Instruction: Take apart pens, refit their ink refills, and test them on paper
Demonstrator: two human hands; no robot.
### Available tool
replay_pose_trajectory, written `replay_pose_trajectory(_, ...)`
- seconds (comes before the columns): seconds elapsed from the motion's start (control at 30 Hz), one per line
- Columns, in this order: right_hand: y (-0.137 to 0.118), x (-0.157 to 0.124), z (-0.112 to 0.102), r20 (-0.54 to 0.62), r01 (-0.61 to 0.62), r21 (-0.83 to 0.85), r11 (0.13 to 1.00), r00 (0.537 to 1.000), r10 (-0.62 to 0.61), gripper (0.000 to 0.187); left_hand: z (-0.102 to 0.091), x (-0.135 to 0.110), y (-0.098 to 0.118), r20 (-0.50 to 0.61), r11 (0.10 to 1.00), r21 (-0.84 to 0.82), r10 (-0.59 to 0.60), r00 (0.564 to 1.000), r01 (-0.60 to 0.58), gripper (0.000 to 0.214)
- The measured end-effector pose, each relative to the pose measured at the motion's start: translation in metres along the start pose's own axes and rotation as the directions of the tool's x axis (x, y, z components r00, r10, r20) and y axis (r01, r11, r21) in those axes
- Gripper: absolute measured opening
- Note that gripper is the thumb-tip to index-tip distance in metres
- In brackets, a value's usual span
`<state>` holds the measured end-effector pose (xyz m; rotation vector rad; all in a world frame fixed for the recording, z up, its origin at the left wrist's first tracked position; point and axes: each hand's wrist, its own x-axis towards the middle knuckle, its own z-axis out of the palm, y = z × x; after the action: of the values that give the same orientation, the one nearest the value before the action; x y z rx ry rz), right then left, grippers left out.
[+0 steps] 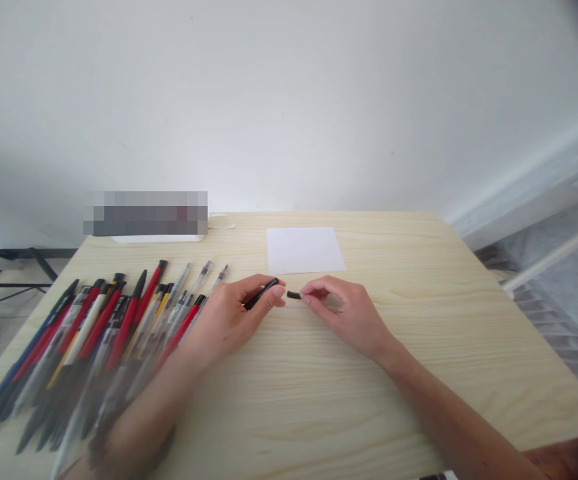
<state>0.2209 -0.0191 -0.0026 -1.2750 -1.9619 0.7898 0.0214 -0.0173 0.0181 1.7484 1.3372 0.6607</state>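
Near the middle of the table, my left hand [231,312] is closed around a slim black pen [263,294], slanting up to the right; its lower end is hidden in the palm. Between the thumb and fingertips of my right hand [346,308] is a short black pen part [293,295], pointing left. A small gap separates it from my left thumb. Whether it is a cap or another piece cannot be told. My left forearm crosses over the edge of a spread of pens [123,333] in red, black, white, yellow and clear.
A white sheet of paper [305,250] lies just beyond my hands on the light wooden table [409,267]. At the back left sits a blurred-out dark object [146,219], with a clear loop [223,221] beside it. Behind the table rises a white wall [289,107].
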Motion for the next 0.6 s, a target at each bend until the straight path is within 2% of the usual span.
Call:
replay_pose_trajectory(0.17,0.005,0.001,0.0014,0.066,0.158,-0.108,0.981,0.986,-0.152,0.011,0.0012,-0.0005,-0.0005,0.006,0.984,0.161,0.078,0.997,-0.078,0.028)
replay_pose_trajectory(0.33,0.0052,0.0008,0.0013,-0.009,0.117,-0.08,0.99,0.993,-0.118,0.011,0.0044,0.0003,-0.0038,0.05,0.985,0.152,0.071,0.996,-0.077,0.029)
replay_pose_trajectory(0.47,0.0029,-0.0005,0.0032,-0.094,0.13,0.008,0.992,0.987,-0.128,0.011,0.0061,0.0004,-0.004,0.093,0.986,0.145,0.075,0.993,-0.088,0.024)
replay_pose_trajectory(0.6,0.0007,-0.0018,0.0069,-0.087,0.116,0.086,0.99,0.99,-0.108,0.009,0.007,0.0005,-0.0036,0.122,0.988,0.111,0.093,0.988,-0.106,0.022)
